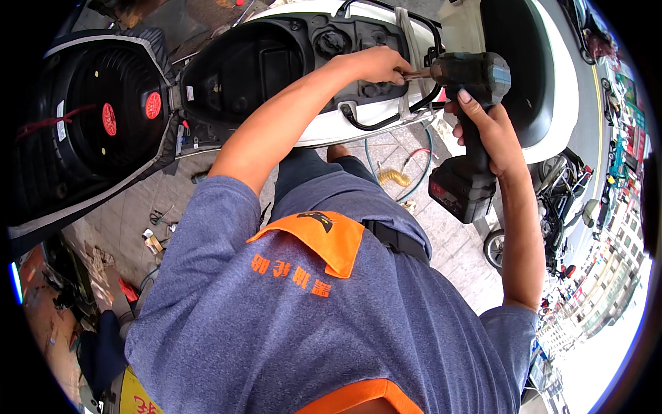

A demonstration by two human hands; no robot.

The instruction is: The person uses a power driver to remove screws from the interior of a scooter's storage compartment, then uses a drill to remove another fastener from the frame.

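My right hand [486, 131] is wrapped round the handle of a dark cordless impact driver [476, 76], held with its battery hanging below and its nose toward the left. My left hand [378, 65] reaches across the scooter's rear, fingers closed at the tip of the driver's bit [418, 74]. Whatever is between those fingertips is too small to make out. Under both hands runs the black grab rail [369, 125] of a white scooter [324, 134]. In front of my left forearm lies its black under-seat storage bin [241, 65], uncovered.
The scooter's seat [89, 124] is tipped up at the left, underside showing. A white and black top box [558, 90] sits right of the driver. A yellow coiled hose [394, 177] and small tools lie on the paving. Parked motorcycles [552, 207] stand at the right beside the road.
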